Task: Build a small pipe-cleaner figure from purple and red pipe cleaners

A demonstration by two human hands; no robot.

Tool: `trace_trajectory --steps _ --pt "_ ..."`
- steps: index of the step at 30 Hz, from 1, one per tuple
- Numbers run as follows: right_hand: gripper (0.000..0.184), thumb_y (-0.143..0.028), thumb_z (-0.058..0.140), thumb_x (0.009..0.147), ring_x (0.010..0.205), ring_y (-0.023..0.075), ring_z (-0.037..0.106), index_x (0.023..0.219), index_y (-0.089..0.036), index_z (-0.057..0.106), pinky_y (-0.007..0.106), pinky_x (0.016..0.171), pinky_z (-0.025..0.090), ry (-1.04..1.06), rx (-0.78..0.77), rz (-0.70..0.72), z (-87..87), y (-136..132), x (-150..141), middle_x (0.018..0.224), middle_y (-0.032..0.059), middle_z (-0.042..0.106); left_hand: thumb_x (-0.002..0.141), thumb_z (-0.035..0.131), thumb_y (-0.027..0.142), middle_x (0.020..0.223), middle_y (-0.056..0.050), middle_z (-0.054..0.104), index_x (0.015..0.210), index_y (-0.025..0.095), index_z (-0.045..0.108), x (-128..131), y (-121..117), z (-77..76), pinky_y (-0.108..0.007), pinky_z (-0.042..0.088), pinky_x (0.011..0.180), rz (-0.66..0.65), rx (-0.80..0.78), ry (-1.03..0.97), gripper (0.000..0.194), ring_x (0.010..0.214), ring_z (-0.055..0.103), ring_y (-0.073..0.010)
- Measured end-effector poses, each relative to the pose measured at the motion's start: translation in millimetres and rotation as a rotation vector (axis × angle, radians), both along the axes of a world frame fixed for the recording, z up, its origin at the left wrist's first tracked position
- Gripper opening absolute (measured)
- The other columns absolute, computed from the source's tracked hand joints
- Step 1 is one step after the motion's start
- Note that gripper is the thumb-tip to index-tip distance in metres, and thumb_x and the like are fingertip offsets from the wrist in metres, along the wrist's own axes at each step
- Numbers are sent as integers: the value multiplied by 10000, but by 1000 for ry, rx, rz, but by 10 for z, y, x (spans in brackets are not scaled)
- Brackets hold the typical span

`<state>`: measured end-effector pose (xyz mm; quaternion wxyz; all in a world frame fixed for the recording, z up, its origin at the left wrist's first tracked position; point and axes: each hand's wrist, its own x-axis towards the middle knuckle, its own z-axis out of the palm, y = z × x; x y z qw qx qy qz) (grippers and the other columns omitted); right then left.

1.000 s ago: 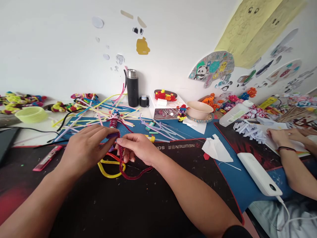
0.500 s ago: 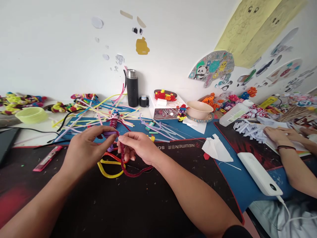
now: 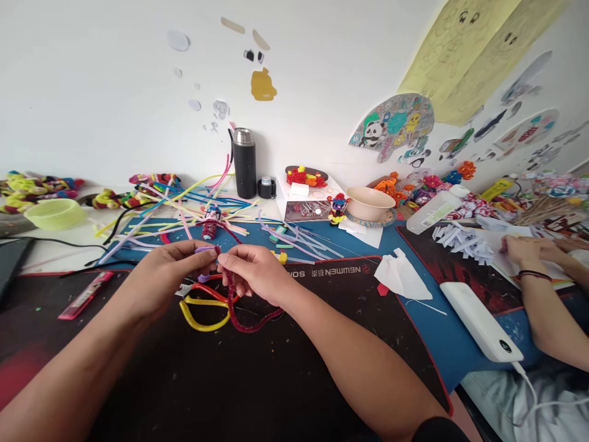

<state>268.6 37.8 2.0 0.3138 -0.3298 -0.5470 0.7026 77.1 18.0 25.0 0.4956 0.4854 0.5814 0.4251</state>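
My left hand (image 3: 168, 273) pinches a short purple fuzzy stem piece (image 3: 204, 250) together with an end of a dark red pipe cleaner (image 3: 251, 329). Thumb and forefinger of my right hand (image 3: 255, 273) close on the same dark red strand, close to the left fingertips. From there it hangs in a loop onto the dark mat (image 3: 239, 380). A yellow pipe cleaner loop (image 3: 197, 327) and an orange-red one (image 3: 207, 288) lie under the hands. Just behind them stands a small doll-like figure (image 3: 211, 222) with a dark red coiled body.
Loose coloured pipe cleaners (image 3: 184, 209) spread behind my hands. A black thermos (image 3: 245, 162), a white box (image 3: 299, 205) and a beige bowl (image 3: 370, 202) stand along the wall. A pink packet (image 3: 86, 294) lies left, a white power bank (image 3: 481, 322) right, near another person's arms (image 3: 538, 288).
My left hand has rolled slightly and its fingers have closed in, leaving the figure behind more exposed. The right hand keeps its pinch on the dark red pipe cleaner, almost in place.
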Motion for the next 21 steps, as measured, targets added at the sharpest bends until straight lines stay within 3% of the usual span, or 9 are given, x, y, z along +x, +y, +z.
trace_trajectory --steps 8,16,21 --pt "351 -477 765 971 441 63 512 813 -184 652 208 424 361 15 -2 -25 6 9 -7 681 -35 666 615 974 566 793 -72 826 789 231 842 -156 39 -93 -338 599 717 -71 -135 -155 400 763 751 -233" --pt "394 -530 810 923 443 65 512 814 -183 658 211 421 350 29 -9 -21 -13 12 -8 675 -35 665 584 971 579 760 -70 803 758 226 836 -96 24 -23 -338 586 691 -69 -111 -126 417 737 726 -228" --pt "351 -482 787 950 444 62 505 818 -180 666 205 434 366 9 3 -25 -28 21 -14 668 -36 667 593 917 688 734 -48 797 738 216 803 -25 7 -30 -302 540 641 -44 -43 -16 507 677 686 -200"
